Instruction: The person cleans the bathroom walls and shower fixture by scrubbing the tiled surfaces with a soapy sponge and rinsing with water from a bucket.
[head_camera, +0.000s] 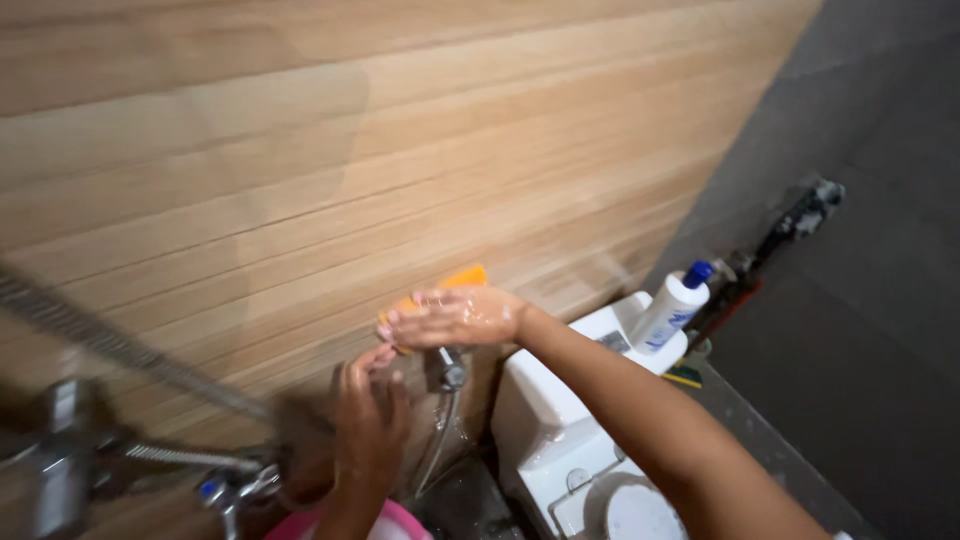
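**Orange sponge pressed to the wall under a wet hand**

Orange sponge (440, 290) lies flat against the wood-look tiled wall (300, 150), just above a small chrome wall fitting (447, 370). The right hand (455, 318) covers most of it from the front, so only its upper edge and right corner show past the knuckles. That hand is spread nearly flat, fingers extended and close together, wet and shiny, palm pushing the sponge onto the wall rather than curling round it.

Below and slightly left, the left hand (372, 415) is raised with its fingers loosely bent, fingertips just under the right hand; whether it holds anything cannot be told. A metal shower hose (120, 350) runs diagonally at the left toward a blurred chrome tap (70, 460). To the right stands a white toilet cistern (560, 420) with a white blue-capped bottle (675, 310) on top.
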